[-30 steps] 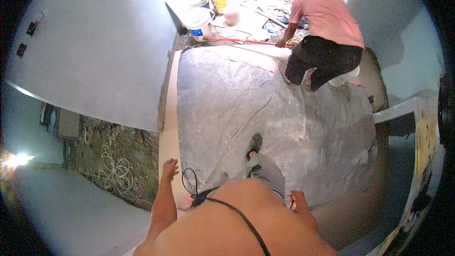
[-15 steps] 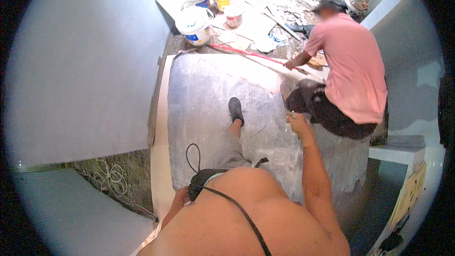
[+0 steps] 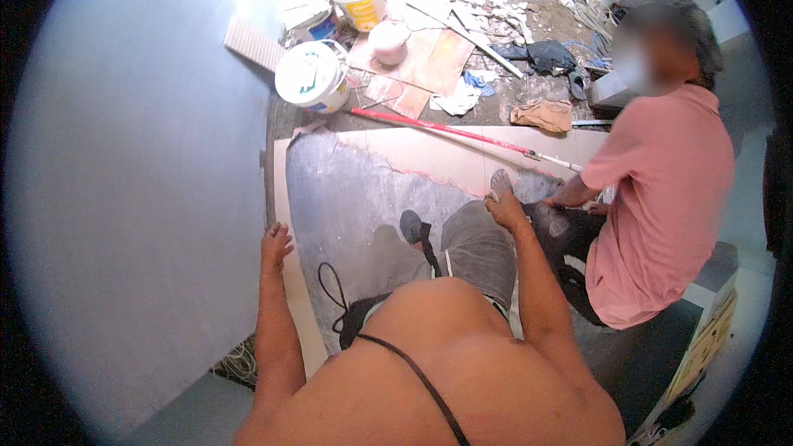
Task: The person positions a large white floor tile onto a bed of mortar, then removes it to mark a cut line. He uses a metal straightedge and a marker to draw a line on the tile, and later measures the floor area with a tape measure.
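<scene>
My left hand [image 3: 277,246] is held out beside the blue-grey wall [image 3: 157,198], fingers apart and nothing in them. In front of my right knee, my right hand [image 3: 505,211] is closed; a small pale thing shows at its fingers, too little to name. Beneath me a grey, scuffed sheet [image 3: 330,190] covers part of the light floor tiles [image 3: 454,153], its far edge ragged. A person in a pink shirt [image 3: 661,190] crouches close on my right, one arm reaching low toward the sheet.
A red and white pole [image 3: 446,128] lies across the tiles ahead. White buckets [image 3: 312,74] stand at the far left, near a small pinkish pail [image 3: 389,41]. Broken rubble [image 3: 496,12] and a brown paper piece [image 3: 543,115] litter the far floor. A ledge [image 3: 714,281] juts out at right.
My left hand has come up from beside my waist to the wall. My right hand has shifted slightly left, still closed. The person in pink has raised their head and moved right, letting go of the pole.
</scene>
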